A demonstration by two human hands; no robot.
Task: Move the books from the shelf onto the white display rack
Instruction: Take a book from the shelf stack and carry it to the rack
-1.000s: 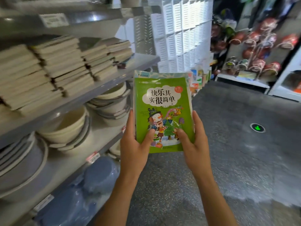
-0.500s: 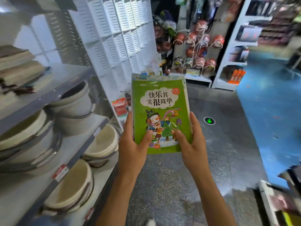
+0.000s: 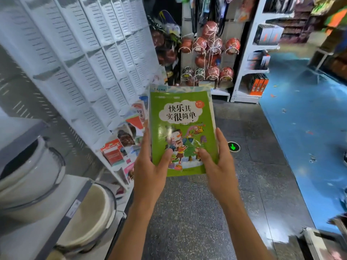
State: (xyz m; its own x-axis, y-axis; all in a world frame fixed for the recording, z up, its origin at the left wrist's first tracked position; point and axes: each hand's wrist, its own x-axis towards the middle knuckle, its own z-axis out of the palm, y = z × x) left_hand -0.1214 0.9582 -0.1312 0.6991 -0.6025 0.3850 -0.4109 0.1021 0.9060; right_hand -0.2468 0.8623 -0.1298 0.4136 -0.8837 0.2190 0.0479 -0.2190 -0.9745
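A small stack of glossy books (image 3: 183, 132) (flat, rectangular, green cartoon cover on top) is held upright over the speckled grey floor (image 3: 187, 212). The left hand (image 3: 150, 169) and right hand (image 3: 218, 166) grip its lower edges, thumbs pressing the cover. The slotted white display rack (image 3: 84, 53) stands just left.

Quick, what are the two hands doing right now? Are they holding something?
Left hand: closed on the left edge of the green picture book, thumb on the cover.
Right hand: closed on the same book's right edge, thumb on the cover.
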